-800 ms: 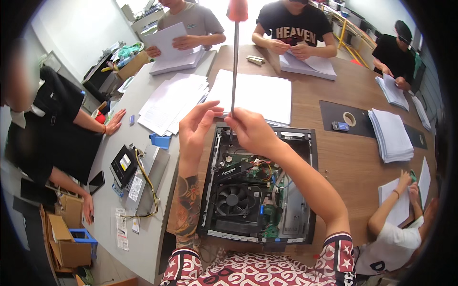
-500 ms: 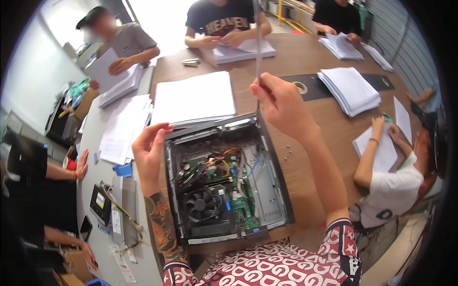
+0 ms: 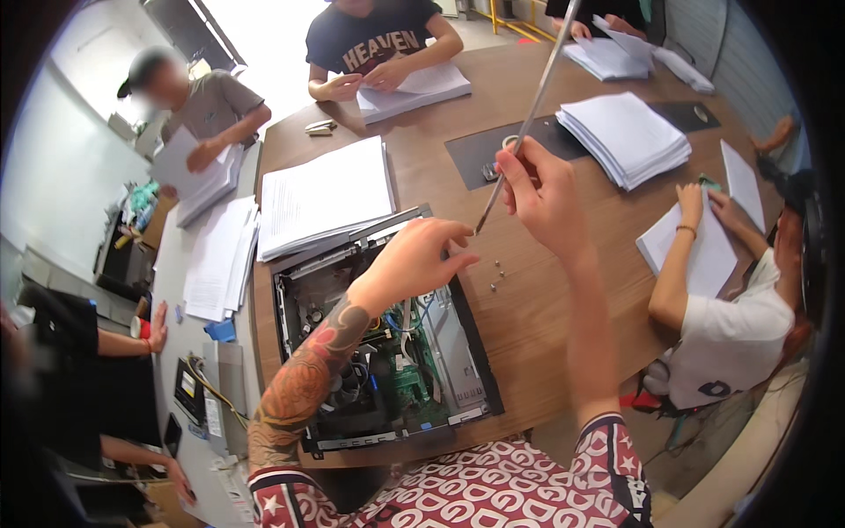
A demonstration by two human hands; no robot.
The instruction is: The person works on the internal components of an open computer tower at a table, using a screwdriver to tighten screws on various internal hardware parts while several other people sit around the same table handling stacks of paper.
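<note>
My right hand [image 3: 547, 189] is raised over the table, its fingers pinched round the shaft of a long thin screwdriver [image 3: 539, 99]. The shaft slants, its dark tip low and its upper end running out of view at the top. My left hand [image 3: 414, 261] reaches across the computer case [image 3: 482, 374], fingertips close beside the screwdriver tip; thumb and fingers are apart. Whether they touch the tip I cannot tell. Open at the top, the case shows a green circuit board [image 3: 414, 370] and cables; my left forearm covers part of the inside. Small screws [image 3: 494, 287] lie right of the case.
Paper stacks [image 3: 326, 194] lie beyond the case, with another paper stack [image 3: 623, 141] at the right. A removed metal drive unit [image 3: 224, 387] with cables is on the grey table at left. A tape roll [image 3: 510, 142] sits behind my right hand. Several people handle papers around the table.
My left hand has left the case's left edge and crossed over to the screwdriver tip. The screwdriver, upright before, now slants. The view has shifted, so the case appears further left.
</note>
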